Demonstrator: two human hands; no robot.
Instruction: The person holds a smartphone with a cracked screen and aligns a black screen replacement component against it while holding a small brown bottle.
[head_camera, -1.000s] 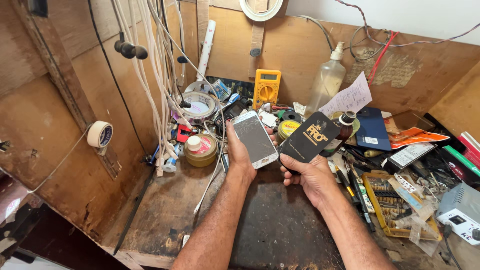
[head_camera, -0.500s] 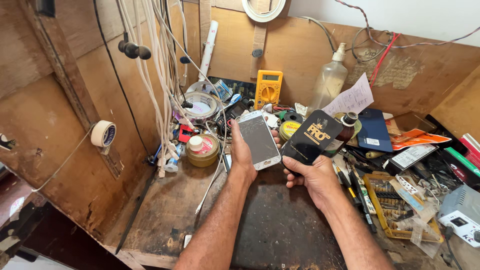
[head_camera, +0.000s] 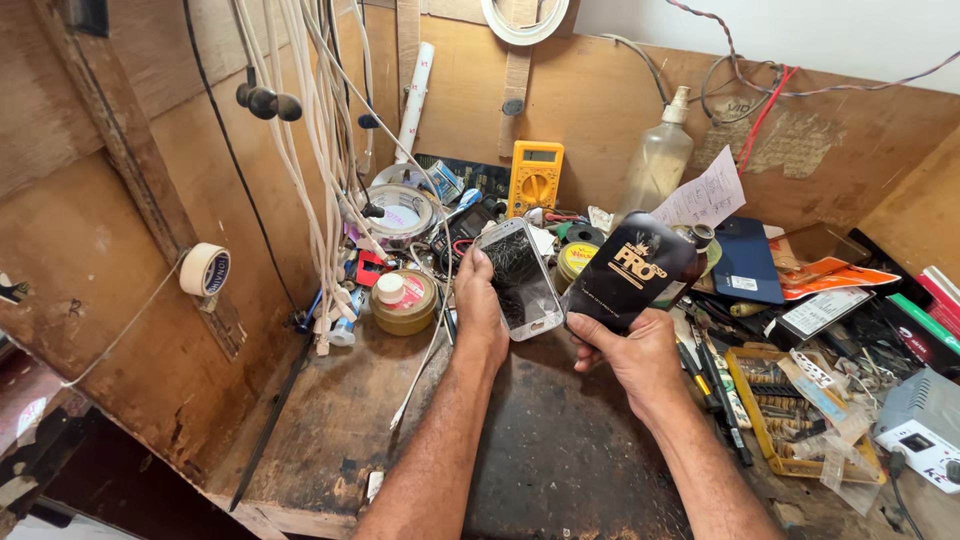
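My left hand (head_camera: 480, 310) holds a white smartphone (head_camera: 520, 278) with a cracked dark screen, tilted upright over the workbench. Just to its right, my right hand (head_camera: 632, 352) grips a flat black packet (head_camera: 630, 270) with gold print by its lower edge. The two things sit side by side, almost touching, above the dark bench top (head_camera: 540, 450). Both forearms reach in from the bottom of the view.
Clutter rings the hands: a round tin (head_camera: 403, 302), tape rolls (head_camera: 400, 212), a yellow multimeter (head_camera: 535, 178), a clear spray bottle (head_camera: 657, 160), hanging white cables (head_camera: 320, 170), a yellow parts tray (head_camera: 790, 412) and tools at right. Wooden walls close the left and back.
The phone's screen, pale with glare before, now shows dark with its cracks visible. Both hands stay at about the same spot over the bench, still holding the phone and the packet.
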